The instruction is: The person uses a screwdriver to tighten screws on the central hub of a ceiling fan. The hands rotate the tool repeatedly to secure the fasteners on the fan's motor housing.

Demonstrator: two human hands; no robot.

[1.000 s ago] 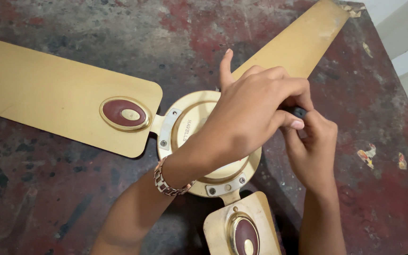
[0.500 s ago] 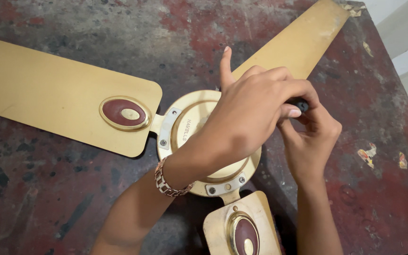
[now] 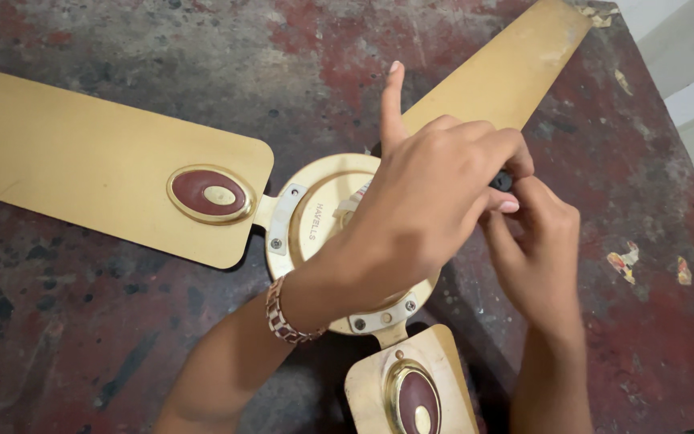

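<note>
I see the gold ceiling fan (image 3: 315,225) lying flat on the worn red table (image 3: 652,321), all three blades still bolted on. My left hand (image 3: 435,209) and right hand (image 3: 536,249) pinch one small dark part (image 3: 501,180) above the hub — work looks early.

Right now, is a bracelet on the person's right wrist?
No, the bracelet sits on the left wrist, whose left hand reaches over the ceiling fan.
</note>
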